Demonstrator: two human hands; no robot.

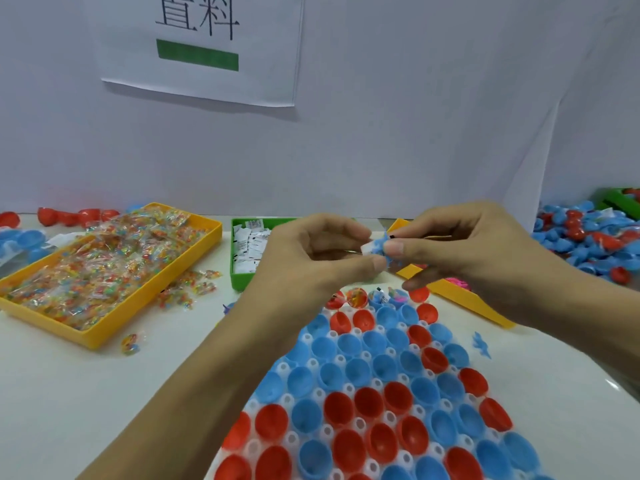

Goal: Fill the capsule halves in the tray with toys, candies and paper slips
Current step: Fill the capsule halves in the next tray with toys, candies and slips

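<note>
White tabletop, both hands' grip [379, 249] pinching small blue toy [381, 244] above dimpled capsule tray [284, 368].

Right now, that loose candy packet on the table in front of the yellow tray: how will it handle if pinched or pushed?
The loose candy packet looks like thin clear film around small coloured pieces, so probably light and crinkly, deforming under a pinch. The glossy wrap may be slippery. It lies flat on the table, so a push would likely slide it, not roll it.

Red and blue capsule halves [374, 407], yellow candy tray [194, 258], green slip tray [239, 282]
</note>
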